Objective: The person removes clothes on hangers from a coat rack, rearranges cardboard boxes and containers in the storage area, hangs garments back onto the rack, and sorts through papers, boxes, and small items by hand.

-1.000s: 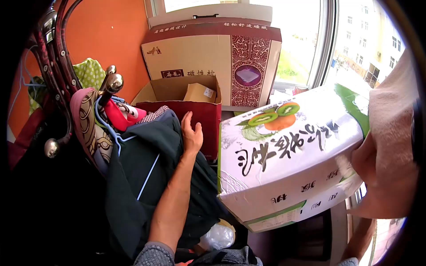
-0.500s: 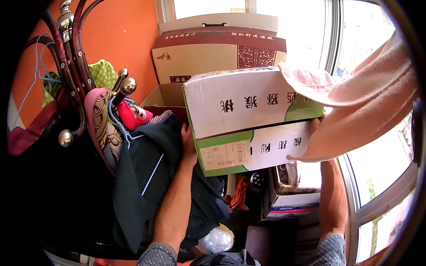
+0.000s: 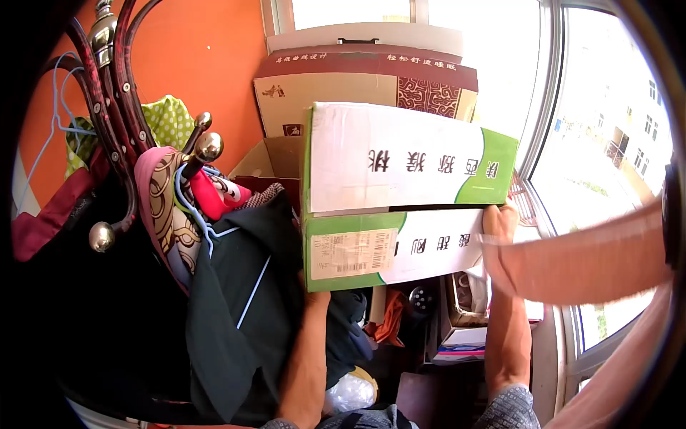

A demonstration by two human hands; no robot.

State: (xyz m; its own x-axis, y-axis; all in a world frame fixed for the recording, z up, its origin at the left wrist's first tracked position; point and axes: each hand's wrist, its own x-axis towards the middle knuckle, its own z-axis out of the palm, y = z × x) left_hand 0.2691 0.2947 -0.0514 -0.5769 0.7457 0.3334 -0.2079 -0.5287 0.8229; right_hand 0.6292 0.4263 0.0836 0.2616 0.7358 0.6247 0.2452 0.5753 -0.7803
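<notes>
Kiwifruit carton: the white-and-green kiwifruit carton point(image 3: 411, 161) is held up in front of the person, its long side facing the camera and its printed characters upside down; a dark seam splits that side into an upper and a lower panel, with a paper barcode label point(image 3: 350, 255) at the left of the lower one. Its contents are hidden.
Left hand: the left hand point(image 3: 316, 299) is at the carton's lower left corner, touching it from below; the fingers go out of sight behind the cardboard, so their spread cannot be told.
Right hand: the right hand point(image 3: 502, 220) grips the carton's right end near the seam, fingers bent against it, with the carton to the left of them.
Pink towel: a blurred pink towel point(image 3: 579, 264) crosses in front of the right wrist.
Maroon open box: behind the carton's left end, the maroon open box point(image 3: 275, 157) shows bare brown inner walls; the rest is covered.
Gift box: a beige-and-maroon gift box point(image 3: 336, 93) with a black handle point(image 3: 357, 41) stands by the window point(image 3: 493, 50).
Lower boxes: below the carton, near the right forearm, a small open box point(image 3: 464, 318) holds something pale, hard to make out, above a white box with blue and pink stripes point(image 3: 464, 342).
Coat rack: at left, the coat rack point(image 3: 118, 107) bears clothing, including a dark green garment point(image 3: 229, 322) beside the left forearm, with a blue hanger point(image 3: 253, 293) against it.
</notes>
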